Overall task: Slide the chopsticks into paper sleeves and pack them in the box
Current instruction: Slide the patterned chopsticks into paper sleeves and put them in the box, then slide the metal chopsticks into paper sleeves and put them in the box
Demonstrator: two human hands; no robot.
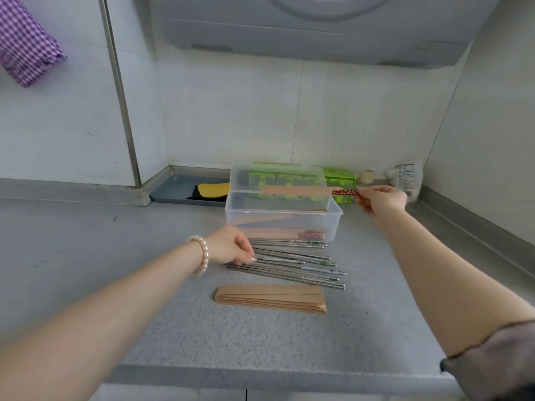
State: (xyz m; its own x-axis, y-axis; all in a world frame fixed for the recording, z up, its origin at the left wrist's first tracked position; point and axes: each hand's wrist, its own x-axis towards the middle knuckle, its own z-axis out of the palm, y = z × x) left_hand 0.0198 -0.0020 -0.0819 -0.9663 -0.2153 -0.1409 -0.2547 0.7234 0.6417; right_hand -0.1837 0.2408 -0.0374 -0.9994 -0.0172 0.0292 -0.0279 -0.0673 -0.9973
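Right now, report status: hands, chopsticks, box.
Right hand holds sleeved pair over open box. Left hand on loose chopsticks. Sleeves stacked near edge. Nothing blocking box.

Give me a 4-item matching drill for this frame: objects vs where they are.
Things:
1. sleeved chopsticks
2. bare metal chopsticks
3. stack of empty paper sleeves
4. clear plastic box

Places:
A. nearest the counter's front edge, untouched
B. held in the air over the box by the right hand
C. on the counter behind the chopsticks, lid open
D. on the counter, under the left hand's fingertips

Pairs: 1-B, 2-D, 3-A, 4-C
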